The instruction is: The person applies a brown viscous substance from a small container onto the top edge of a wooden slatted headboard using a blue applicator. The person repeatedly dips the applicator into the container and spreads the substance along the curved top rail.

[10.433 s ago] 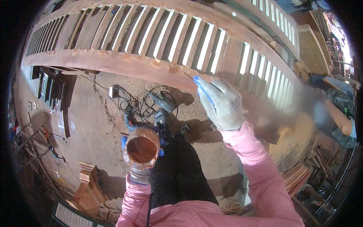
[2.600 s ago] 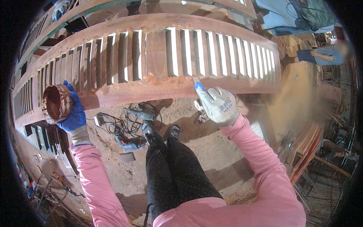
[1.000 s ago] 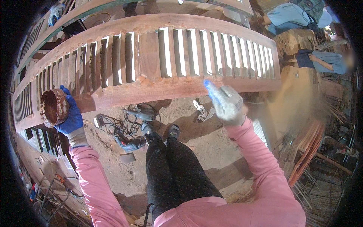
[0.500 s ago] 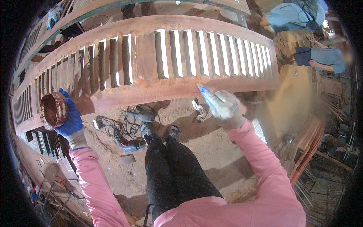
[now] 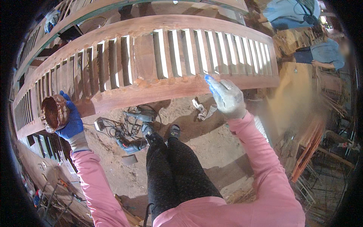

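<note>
Right across in front of you runs the panel (image 5: 145,56), a long brown wooden frame of slats with a wide crosspiece near its middle. Reddish-brown patches (image 5: 143,81) mark its near rail (image 5: 151,92) along the slat ends.

Your right hand (image 5: 230,99), in a pale glove with blue on the finger side, is at that rail, right of the crosspiece. Its fingers are straight and close together, the foremost blue tip at the rail's slat edge; you cannot tell from this angle whether they grip anything. Any marking on the glove's back is too blurred to read.

Your left hand (image 5: 73,123), gloved in blue, has its fingers wrapped round the right side of the bowl (image 5: 64,110), which is crusted brown and overlaps the panel's left part, its mouth turned up and leftward.

Below the panel, on the floor (image 5: 124,178), you have two power tools (image 5: 130,146) amid tangled cables (image 5: 129,126), a white cloth (image 5: 202,110) and a flat scrap (image 5: 129,160) near your feet. Planks (image 5: 307,153) lie at your right. Beyond the panel is another frame (image 5: 102,8); at upper right are two people (image 5: 328,53) in blue tops.
</note>
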A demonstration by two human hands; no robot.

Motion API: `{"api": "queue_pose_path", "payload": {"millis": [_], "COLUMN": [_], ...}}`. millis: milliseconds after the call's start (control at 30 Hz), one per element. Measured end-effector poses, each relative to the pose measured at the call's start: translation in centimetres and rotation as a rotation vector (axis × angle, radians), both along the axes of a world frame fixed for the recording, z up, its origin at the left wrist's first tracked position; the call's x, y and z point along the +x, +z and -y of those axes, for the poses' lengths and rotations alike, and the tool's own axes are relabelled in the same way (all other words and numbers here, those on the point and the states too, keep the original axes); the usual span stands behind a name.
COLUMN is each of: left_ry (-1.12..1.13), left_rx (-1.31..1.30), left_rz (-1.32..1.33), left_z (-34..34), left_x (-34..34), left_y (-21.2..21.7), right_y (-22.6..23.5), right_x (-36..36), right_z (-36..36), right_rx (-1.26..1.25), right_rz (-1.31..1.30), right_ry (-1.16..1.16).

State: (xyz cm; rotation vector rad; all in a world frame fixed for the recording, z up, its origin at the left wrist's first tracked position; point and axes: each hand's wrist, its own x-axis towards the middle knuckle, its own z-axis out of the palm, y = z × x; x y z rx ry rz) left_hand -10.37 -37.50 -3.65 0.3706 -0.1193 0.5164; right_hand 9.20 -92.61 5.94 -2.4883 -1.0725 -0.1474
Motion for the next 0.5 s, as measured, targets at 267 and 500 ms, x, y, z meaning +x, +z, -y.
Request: {"api": "queue_pose_path", "payload": {"millis": [267,500], "left_ry": [-0.034,0.022], "left_rx": [-0.019,0.117], "left_rz": [-0.04,-0.24], "left_z": [-0.3,2.1], "left_x": [-0.6,-1.3], "left_y": [0.0,1.1], "right_y": [-0.2,0.8], "right_x": [-1.8,-1.0], "right_z": [0.2,-0.6], "right_rx": [-0.218,0.09], "right_rz": [0.16,0.046], "right_ry": [0.085,-0.004]}}
